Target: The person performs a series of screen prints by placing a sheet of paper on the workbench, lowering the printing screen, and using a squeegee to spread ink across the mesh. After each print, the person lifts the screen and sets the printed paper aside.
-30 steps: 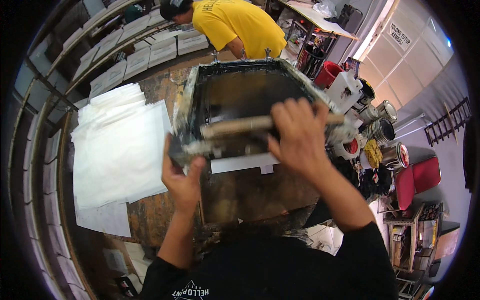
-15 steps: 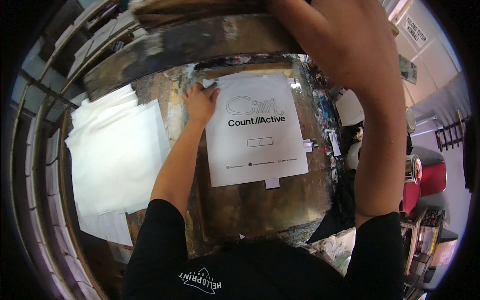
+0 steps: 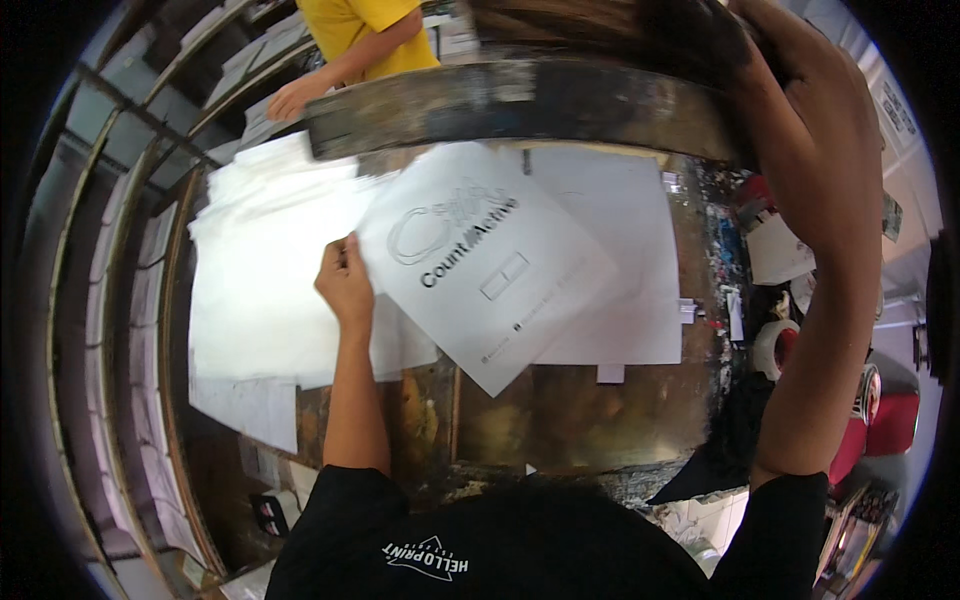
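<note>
My left hand point(image 3: 345, 280) is closed on the left edge of a printed white sheet point(image 3: 450, 330), which is tilted and lifted at an angle. It bears dark outlined lettering, bold lettering and a small box. Beneath it, another white sheet point(image 3: 640, 260) lies flat on the brown-stained printing board point(image 3: 600, 420). At the upper right, my right hand point(image 3: 800, 90) is bent around a dark, blurred wooden piece; its fingertips are hidden. A raised, ink-stained frame edge point(image 3: 520, 100) spans the far side of the board.
A pile of white sheets point(image 3: 265, 270) lies to the left of the board. Behind it, a person in a yellow shirt point(image 3: 365, 35) reaches a hand point(image 3: 300, 97) toward the racks point(image 3: 150, 160). Tape rolls point(image 3: 775, 350), cans and a red chair point(image 3: 890, 425) stand right.
My left hand has drawn the printed sheet leftward and turned it, uncovering the sheet below. My right arm has shifted right in view. A person in yellow has come into sight.
</note>
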{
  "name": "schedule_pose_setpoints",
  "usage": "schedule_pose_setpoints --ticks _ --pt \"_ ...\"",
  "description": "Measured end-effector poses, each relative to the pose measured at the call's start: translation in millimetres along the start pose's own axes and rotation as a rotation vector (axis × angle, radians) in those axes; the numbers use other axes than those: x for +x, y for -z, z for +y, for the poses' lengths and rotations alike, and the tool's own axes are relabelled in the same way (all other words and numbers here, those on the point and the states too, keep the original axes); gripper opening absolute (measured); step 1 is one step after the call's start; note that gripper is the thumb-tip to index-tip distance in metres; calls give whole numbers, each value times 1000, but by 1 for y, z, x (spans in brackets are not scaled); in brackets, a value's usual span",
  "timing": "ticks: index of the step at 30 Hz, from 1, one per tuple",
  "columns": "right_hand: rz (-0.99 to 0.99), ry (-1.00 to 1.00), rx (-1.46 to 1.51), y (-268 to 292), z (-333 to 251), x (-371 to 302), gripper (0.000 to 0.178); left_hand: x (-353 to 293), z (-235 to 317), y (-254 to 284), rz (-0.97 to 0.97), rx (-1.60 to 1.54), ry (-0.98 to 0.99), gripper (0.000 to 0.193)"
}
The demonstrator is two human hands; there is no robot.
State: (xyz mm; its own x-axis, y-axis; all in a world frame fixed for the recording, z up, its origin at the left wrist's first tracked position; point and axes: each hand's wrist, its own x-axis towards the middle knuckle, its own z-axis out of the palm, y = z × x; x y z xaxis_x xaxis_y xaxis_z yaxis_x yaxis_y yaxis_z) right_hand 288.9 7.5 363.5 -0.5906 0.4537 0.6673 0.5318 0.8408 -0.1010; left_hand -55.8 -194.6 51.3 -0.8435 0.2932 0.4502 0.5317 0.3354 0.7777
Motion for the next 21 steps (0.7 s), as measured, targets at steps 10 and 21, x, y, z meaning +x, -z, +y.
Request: schedule_pose_setpoints --ticks 10,21 --pt "44 133 -125 -8 24 -20 52 66 -121 183 365 521 106 41" --pt "115 184 -107 -8 10 -31 44 -153 19 89 -858 543 -655 125"
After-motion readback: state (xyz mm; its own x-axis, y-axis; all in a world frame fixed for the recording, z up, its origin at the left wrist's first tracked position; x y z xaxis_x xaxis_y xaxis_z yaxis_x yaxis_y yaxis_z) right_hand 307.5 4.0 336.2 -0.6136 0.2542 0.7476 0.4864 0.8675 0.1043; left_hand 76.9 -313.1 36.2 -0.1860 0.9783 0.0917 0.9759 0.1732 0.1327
